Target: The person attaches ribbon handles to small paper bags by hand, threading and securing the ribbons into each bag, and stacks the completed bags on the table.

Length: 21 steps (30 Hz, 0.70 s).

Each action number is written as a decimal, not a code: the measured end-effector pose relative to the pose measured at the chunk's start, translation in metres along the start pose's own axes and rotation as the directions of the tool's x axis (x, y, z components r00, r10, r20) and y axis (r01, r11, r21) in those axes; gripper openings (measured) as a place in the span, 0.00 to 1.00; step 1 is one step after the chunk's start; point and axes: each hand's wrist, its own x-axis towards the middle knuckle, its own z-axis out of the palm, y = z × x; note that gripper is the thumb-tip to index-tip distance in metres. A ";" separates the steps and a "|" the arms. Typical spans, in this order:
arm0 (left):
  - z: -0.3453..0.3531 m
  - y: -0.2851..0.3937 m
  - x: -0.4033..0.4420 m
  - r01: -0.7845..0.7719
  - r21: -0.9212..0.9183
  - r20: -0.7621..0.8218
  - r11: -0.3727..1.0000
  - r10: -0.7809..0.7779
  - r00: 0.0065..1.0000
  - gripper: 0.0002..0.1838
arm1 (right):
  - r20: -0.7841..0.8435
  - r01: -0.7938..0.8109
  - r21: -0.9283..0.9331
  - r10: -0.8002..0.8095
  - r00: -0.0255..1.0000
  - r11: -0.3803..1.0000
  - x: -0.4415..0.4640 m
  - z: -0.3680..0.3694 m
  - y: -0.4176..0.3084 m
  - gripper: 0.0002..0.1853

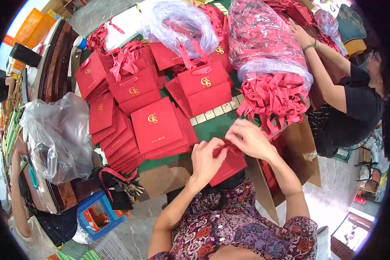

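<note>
A red paper bag point(229, 169) is in front of my body, just off the table's near edge. My left hand point(207, 159) is closed on the bag's upper left part, its thumb and fingers bent at the top edge. Over the bag's top right, my right hand point(250, 138) has its fingertips pinched together; what is between them is too small to make out. Close beyond my right hand, a thick bundle of red ribbons point(275, 97) spills from a clear plastic bag point(264, 39). Stacked red bags with gold lettering point(158, 125) lie left of my hands.
More red gift bags point(205, 84) with ribbon handles stand on the green table point(212, 130). An open cardboard box point(297, 151) is at my right. Clear plastic point(58, 134), keys point(132, 188) and a blue stool point(100, 214) are at left. Another person's arm point(327, 89) reaches in from the right.
</note>
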 end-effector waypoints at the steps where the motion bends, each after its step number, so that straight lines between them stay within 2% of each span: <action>1: 0.004 0.000 -0.003 -0.079 0.025 -0.053 0.997 0.080 0.995 0.08 | 0.042 -0.017 0.020 0.016 0.999 1.000 0.002 0.004 0.004 0.09; 2: 0.004 0.001 -0.006 -0.080 0.029 -0.055 0.996 0.082 0.995 0.08 | 0.039 -0.013 0.021 0.012 0.999 1.000 0.004 0.004 0.008 0.09; 4: 0.001 0.007 -0.011 -0.218 0.160 -0.074 0.963 0.232 0.970 0.07 | 0.232 0.017 0.108 -0.042 0.972 0.994 0.015 -0.003 0.011 0.08; 5: 0.002 0.007 -0.011 -0.229 0.146 -0.125 0.962 0.247 0.961 0.06 | 0.289 -0.011 0.184 -0.043 0.956 0.983 0.019 -0.008 0.010 0.07; 6: 0.001 0.008 -0.010 -0.232 0.148 -0.126 0.961 0.251 0.960 0.06 | 0.285 -0.008 0.184 -0.045 0.957 0.983 0.022 -0.010 0.011 0.07; 8: -0.002 0.011 -0.010 -0.267 0.237 -0.092 0.934 0.295 0.951 0.05 | 0.368 0.014 0.384 -0.167 0.915 0.923 0.026 -0.011 0.013 0.07; 10: -0.001 0.008 -0.013 -0.295 0.240 -0.092 0.925 0.324 0.942 0.05 | 0.408 0.022 0.336 -0.167 0.898 0.942 0.027 -0.012 0.013 0.07; 12: -0.002 0.008 -0.013 -0.325 0.241 -0.089 0.914 0.355 0.931 0.05 | 0.428 0.148 0.264 -0.253 0.867 0.953 0.029 -0.012 0.012 0.08; 15: -0.004 0.010 -0.012 -0.357 0.225 -0.100 0.906 0.386 0.917 0.05 | 0.493 0.152 0.220 -0.244 0.835 0.964 0.035 -0.014 0.012 0.07; 16: -0.004 0.010 -0.012 -0.354 0.220 -0.075 0.909 0.378 0.923 0.05 | 0.533 0.151 0.205 -0.240 0.812 0.967 0.037 -0.015 0.013 0.07; 18: -0.007 0.009 -0.011 -0.354 0.214 -0.049 0.910 0.372 0.927 0.05 | 0.513 0.189 0.223 -0.280 0.811 0.956 0.041 -0.011 0.019 0.07; 19: -0.012 0.008 -0.011 -0.318 0.129 0.023 0.939 0.317 0.948 0.05 | 0.495 0.227 0.239 -0.320 0.808 0.944 0.044 -0.009 0.023 0.08; 20: -0.014 0.008 -0.011 -0.270 0.047 0.100 0.962 0.265 0.959 0.05 | 0.460 0.190 0.247 -0.288 0.840 0.950 0.050 -0.010 0.028 0.08; 21: -0.012 0.007 -0.011 -0.278 0.035 0.093 0.960 0.274 0.957 0.06 | 0.441 0.086 0.256 -0.196 0.876 0.963 0.054 -0.013 0.028 0.07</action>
